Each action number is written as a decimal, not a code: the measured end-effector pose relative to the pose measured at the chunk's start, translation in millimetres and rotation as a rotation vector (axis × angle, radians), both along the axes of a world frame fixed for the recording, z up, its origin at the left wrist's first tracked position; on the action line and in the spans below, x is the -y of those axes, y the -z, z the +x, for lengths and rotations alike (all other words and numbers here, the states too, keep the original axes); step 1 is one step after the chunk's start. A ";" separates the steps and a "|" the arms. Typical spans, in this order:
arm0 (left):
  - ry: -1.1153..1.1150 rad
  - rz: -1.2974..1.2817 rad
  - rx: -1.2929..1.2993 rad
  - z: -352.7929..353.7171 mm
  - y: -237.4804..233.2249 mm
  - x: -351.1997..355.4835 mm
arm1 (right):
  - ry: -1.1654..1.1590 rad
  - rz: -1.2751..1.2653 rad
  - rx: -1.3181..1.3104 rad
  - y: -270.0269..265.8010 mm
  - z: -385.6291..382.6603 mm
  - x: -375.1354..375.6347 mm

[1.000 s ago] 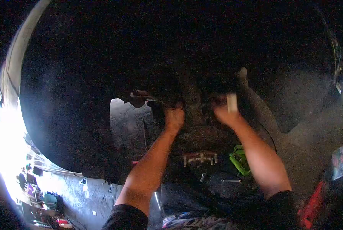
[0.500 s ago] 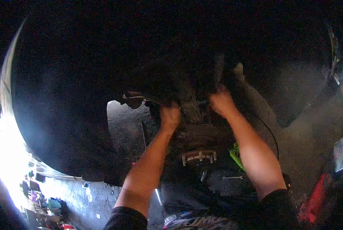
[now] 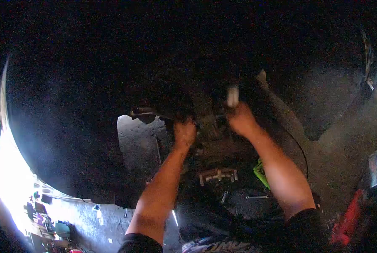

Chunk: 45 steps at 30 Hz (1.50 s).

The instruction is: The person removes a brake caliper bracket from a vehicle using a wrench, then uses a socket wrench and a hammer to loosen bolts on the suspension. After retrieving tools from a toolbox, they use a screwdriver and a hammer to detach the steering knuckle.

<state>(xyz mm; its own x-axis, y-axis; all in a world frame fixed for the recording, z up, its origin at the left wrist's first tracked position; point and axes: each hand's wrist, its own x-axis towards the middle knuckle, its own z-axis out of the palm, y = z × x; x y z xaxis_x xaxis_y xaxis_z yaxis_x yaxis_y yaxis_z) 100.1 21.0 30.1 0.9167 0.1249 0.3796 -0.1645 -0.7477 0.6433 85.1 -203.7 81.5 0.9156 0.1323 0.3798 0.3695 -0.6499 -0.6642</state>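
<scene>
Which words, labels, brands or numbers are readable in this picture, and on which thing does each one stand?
Nothing can be read for certain.
On the shirt: light letters, too blurred to read.
On the label at the right edge: too small and blurred.
On the pale piece in the right hand: no marking shows.

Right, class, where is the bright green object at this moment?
In the head view, the green object sits below the right hand, beside the right forearm, just right of the metal bracket.

The one camera sits on my head. It looks forward and down, close over my left hand (image 3: 184,133) and right hand (image 3: 240,121). Beyond my fingers (image 3: 183,125) the view is dark.
</scene>
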 end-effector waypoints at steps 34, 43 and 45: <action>-0.040 0.688 0.341 -10.7 -10.7 -2.5 | -0.122 0.044 0.425 29.6 -35.8 30.0; -0.030 -0.157 -0.145 -30.6 -17.6 20.2 | -0.032 -0.187 0.256 6.6 -61.2 29.4; -0.082 -0.183 -0.189 -30.4 -17.6 31.2 | -0.004 -0.241 0.269 9.1 -60.2 31.5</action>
